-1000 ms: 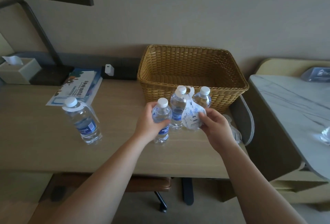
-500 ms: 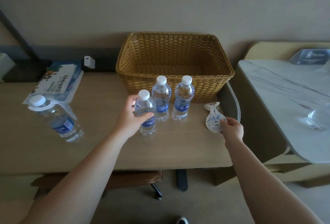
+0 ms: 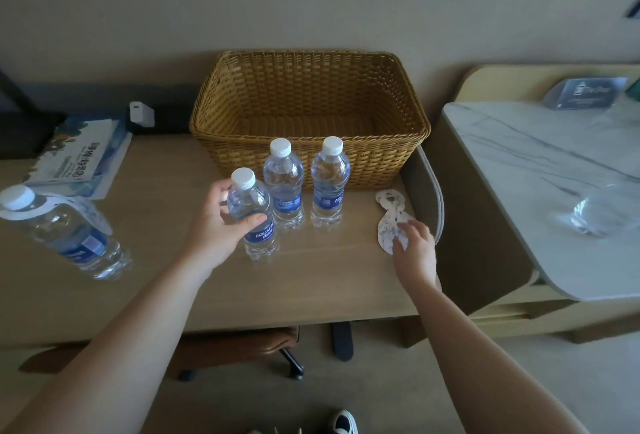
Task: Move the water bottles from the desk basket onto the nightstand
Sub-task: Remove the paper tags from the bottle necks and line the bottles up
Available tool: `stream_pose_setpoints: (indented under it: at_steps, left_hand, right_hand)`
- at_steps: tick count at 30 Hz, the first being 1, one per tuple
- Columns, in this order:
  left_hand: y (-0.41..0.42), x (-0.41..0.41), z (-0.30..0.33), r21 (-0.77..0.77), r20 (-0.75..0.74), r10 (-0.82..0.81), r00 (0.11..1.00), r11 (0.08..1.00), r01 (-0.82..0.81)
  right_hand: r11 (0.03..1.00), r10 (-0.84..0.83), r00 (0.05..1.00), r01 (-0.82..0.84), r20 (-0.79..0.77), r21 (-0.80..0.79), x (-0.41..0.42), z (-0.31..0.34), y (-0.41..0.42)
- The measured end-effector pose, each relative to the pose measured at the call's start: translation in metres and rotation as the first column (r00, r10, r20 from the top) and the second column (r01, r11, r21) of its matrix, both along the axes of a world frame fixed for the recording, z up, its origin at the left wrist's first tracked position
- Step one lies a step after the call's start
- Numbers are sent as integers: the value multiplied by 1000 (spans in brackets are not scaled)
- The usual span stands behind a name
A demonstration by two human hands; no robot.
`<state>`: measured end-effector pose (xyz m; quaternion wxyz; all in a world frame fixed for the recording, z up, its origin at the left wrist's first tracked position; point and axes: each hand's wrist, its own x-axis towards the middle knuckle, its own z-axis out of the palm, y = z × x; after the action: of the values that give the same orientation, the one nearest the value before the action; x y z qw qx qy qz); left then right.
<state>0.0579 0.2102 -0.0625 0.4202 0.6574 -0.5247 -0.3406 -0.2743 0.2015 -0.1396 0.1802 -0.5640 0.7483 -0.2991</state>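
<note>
Three clear water bottles with white caps and blue labels stand on the wooden desk in front of the wicker basket (image 3: 408,128), whose inside looks bare. My left hand (image 3: 211,225) is wrapped around the nearest bottle (image 3: 259,238). The middle bottle (image 3: 284,191) and the right bottle (image 3: 329,187) stand free. A further bottle (image 3: 72,236) with a paper collar stands at the far left. My right hand (image 3: 415,250) rests its fingertips on a paper tag (image 3: 389,212) lying flat on the desk. The marble-topped nightstand (image 3: 540,170) is to the right.
A clear object, blurred, (image 3: 602,215) and a card sign (image 3: 585,92) are on the nightstand. A brochure (image 3: 79,156) and a white charger (image 3: 140,114) lie at the desk's back left. A chair (image 3: 242,347) sits under the desk.
My right hand pulled the paper tags off the bottles, carried them right and laid them flat on the desk. My left hand kept hold of the nearest bottle.
</note>
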Motion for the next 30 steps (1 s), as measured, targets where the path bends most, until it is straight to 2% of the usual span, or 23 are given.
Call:
stream_pose_setpoints:
  at_steps: [4, 10, 14, 18, 22, 24, 27, 30]
  left_hand:
    - [0, 1, -1, 1, -10, -6, 1000, 1000, 6]
    - [2, 0, 3, 11, -3, -3, 1000, 1000, 3]
    - [5, -2, 5, -8, -2, 2, 1000, 1000, -2]
    - [12, -8, 8, -35, 35, 24, 999, 999, -23]
    - [18, -11, 4, -7, -40, 34, 999, 999, -34]
    - [24, -9, 5, 5, -26, 47, 999, 999, -47]
    - [38, 2, 15, -131, 95, 120, 988, 986, -107]
    - [55, 25, 31, -345, 146, 215, 966, 926, -154]
  right_hand:
    - [971, 210, 955, -180, -209, 156, 7, -10, 4]
    - [927, 268, 931, -179, -248, 330, 0, -10, -3]
    - [904, 333, 897, -215, -290, 370, -1, -4, -6]
    - [924, 323, 923, -260, -209, 279, 15, 8, 3]
    - [926, 374, 912, -359, -165, 117, 48, 29, 25]
    - [913, 401, 898, -408, -180, -5, 67, 44, 37]
    - [851, 466, 873, -487, -147, -198, 100, 69, 56]
    - [770, 569, 816, -571, -100, -283, 145, 92, 69]
